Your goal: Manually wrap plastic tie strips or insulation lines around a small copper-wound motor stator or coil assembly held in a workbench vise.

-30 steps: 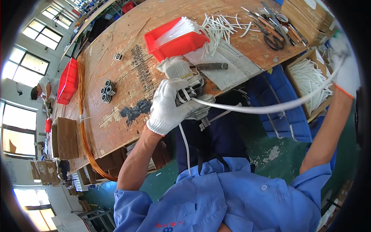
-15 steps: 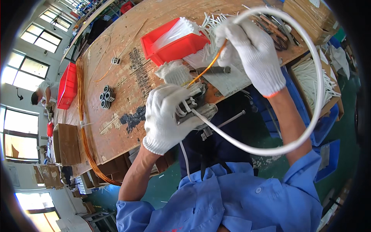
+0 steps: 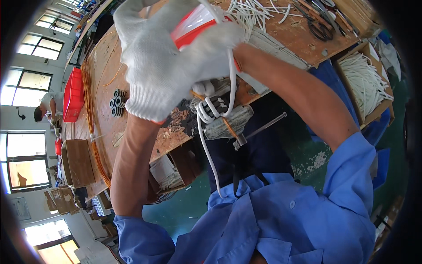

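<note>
My left hand (image 3: pixel 151 66), in a white knit glove, is raised over the bench with its fingers curled near the upper edge. A bit of white cable shows between them, but the fingertips are partly out of view. My right hand (image 3: pixel 209 50), also gloved, crosses in front of it and is smeared by motion, so its grip is hidden. Below them a dark ring core (image 3: pixel 214 108) rests on a whitish wrapped block (image 3: pixel 231 123) at the bench edge. The white cable (image 3: pixel 232 81) is wound round the core, one end hanging down. An orange-brown strip (image 3: pixel 230 126) passes by the core.
Partly hidden behind my hands is a red bin (image 3: pixel 187 37). White tube pieces (image 3: pixel 250 13) and scissors (image 3: pixel 320 31) lie on the bench. Several ring cores (image 3: pixel 118 103) stand left, near an orange wire bundle (image 3: pixel 90 119). A carton (image 3: pixel 369 110) of white pieces is at right. Another person (image 3: pixel 52 105) works far left.
Both hands have moved up and left; my left hand has left the core. The large white loop at right has gone, and the cable now runs upward from the core.
</note>
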{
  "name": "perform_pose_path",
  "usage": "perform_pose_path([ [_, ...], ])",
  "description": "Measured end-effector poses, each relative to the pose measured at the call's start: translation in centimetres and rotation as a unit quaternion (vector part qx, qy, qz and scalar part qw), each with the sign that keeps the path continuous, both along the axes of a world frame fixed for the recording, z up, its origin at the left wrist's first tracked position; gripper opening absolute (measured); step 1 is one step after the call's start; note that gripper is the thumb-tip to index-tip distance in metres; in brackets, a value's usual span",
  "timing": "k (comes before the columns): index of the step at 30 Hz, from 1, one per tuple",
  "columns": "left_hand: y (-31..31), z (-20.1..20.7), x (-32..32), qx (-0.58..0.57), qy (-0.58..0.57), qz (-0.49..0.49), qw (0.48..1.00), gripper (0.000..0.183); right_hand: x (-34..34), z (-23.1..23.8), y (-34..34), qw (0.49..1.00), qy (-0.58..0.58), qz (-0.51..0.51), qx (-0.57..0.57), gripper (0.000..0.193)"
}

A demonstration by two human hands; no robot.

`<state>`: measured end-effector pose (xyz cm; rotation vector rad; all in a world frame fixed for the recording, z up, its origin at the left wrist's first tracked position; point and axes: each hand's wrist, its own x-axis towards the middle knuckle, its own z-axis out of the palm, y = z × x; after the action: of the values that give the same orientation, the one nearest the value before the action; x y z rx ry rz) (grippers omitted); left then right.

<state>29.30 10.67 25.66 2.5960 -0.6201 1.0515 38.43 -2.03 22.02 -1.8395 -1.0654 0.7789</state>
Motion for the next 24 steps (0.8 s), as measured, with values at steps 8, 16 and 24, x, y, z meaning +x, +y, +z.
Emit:
perform_pose_path([
  [8, 0.7, -0.8, 2.0, -0.345, 0.333, 0.032, 0.877, 0.057, -5.7, -7.3, -8.3, 0.857, -0.348, -0.266, 0.270, 0.017],
  [16, -0.8, -3.2, 3.3, -0.512, 0.465, 0.028, 0.722, 0.048, -16.8, -10.0, -10.4, 0.915, -0.320, -0.147, 0.195, 0.027],
  [24, 0.2, -6.2, -6.2, -0.117, 0.318, -0.155, 0.928, 0.040, -21.5, -3.3, -27.2, 0.793, 0.247, -0.239, 0.504, 0.041],
])
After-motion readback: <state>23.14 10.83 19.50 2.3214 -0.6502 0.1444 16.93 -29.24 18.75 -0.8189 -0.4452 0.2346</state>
